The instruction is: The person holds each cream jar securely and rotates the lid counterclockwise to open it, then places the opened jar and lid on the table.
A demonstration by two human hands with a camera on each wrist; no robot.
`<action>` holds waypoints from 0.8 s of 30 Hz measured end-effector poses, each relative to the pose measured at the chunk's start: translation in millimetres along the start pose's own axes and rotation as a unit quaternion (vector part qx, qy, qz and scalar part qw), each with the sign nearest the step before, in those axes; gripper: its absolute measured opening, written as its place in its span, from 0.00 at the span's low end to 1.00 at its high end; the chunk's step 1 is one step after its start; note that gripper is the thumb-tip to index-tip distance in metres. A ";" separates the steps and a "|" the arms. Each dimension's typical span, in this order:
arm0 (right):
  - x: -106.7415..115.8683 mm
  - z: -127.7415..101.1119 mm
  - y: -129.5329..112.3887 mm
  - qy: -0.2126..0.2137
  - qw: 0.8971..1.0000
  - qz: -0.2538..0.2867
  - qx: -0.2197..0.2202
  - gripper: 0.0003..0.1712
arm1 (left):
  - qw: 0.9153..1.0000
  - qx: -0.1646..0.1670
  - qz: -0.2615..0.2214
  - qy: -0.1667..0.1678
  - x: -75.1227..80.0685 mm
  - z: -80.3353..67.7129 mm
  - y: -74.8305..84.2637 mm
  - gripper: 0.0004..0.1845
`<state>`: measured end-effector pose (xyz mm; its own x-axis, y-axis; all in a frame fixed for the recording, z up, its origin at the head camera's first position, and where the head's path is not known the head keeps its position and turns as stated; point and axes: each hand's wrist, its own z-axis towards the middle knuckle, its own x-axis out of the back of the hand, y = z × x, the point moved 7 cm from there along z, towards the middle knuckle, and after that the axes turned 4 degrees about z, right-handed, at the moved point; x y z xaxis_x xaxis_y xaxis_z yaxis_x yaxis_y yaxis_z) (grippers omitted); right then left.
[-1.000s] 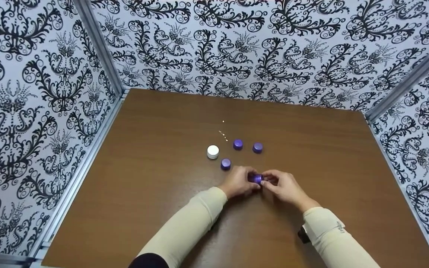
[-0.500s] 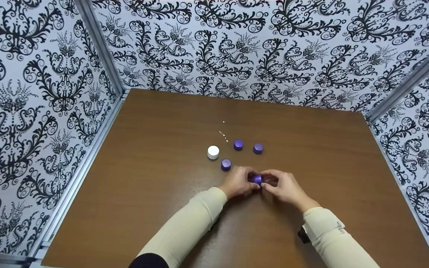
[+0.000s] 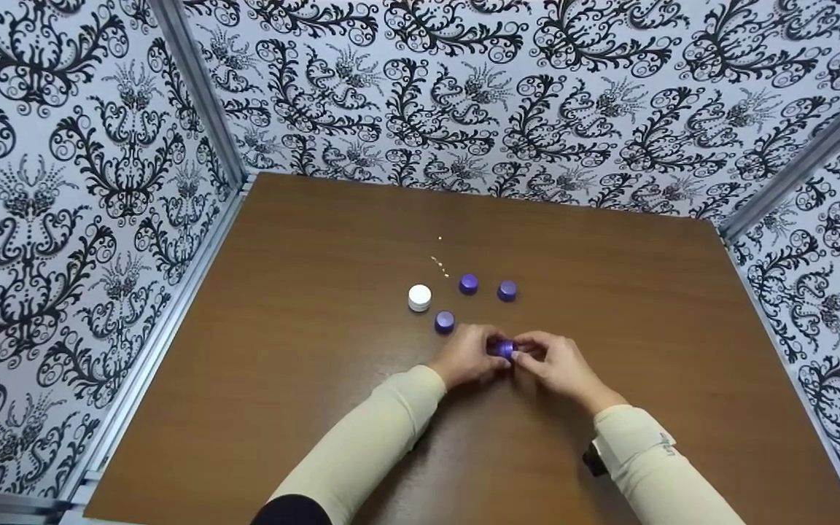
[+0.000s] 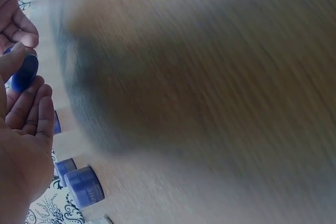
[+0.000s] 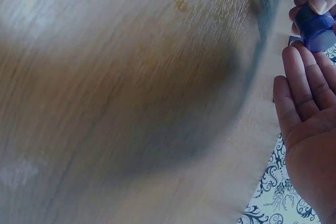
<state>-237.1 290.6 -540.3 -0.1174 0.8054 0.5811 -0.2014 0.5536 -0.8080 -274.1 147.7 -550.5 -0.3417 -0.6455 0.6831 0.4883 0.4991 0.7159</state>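
Observation:
Near the middle of the table, my left hand [image 3: 467, 354] grips a small purple jar [image 3: 505, 349] lying on its side between both hands. The thumb and fingertips of my right hand [image 3: 562, 364] pinch the jar's right end. In the left wrist view the jar's dark round end [image 4: 24, 72] shows between the fingers. The right wrist view has the jar [image 5: 316, 30] under the left thumb, while several fingers of the right hand stretch out below it. Just beyond the left hand stands another purple jar [image 3: 445, 321], upright.
Two more purple jars [image 3: 469, 284] stand farther back, with a white jar [image 3: 419, 298] to their left. Several tiny pale bits [image 3: 440, 265] lie behind them on the brown table [image 3: 303, 292]. Patterned walls [image 3: 464, 109] with metal posts enclose the back and sides.
Both hands stay in place around the purple jar; the visible part of the jar between the fingertips shifts slightly. The standing jars have not moved on the table.

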 end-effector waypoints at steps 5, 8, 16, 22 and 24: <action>-0.2 -0.2 -0.8 -0.003 1.000 0.006 0.006 0.13 | 1.000 0.000 -0.001 -0.001 -0.5 0.6 0.0 0.17; -0.3 -0.2 -1.3 -0.010 1.000 0.013 0.012 0.14 | 1.000 -0.001 0.002 -0.003 -0.4 0.4 0.6 0.17; 0.4 -1.1 -2.5 -0.012 1.000 0.010 0.021 0.17 | 1.000 -0.002 0.012 -0.004 1.2 -1.0 2.2 0.19; 1.2 -2.2 -2.2 0.001 1.000 0.008 0.013 0.15 | 1.000 0.002 0.004 -0.004 1.0 -1.0 2.9 0.19; 1.5 -2.7 -1.8 0.003 1.000 0.002 0.010 0.14 | 1.000 0.002 0.005 -0.003 0.8 -1.2 3.1 0.19</action>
<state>-234.2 291.5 -538.2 -0.1124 0.8090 0.5769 -0.2201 0.5459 -0.8084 -271.9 148.1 -547.9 -0.3422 -0.6365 0.6912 0.4891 0.5075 0.7094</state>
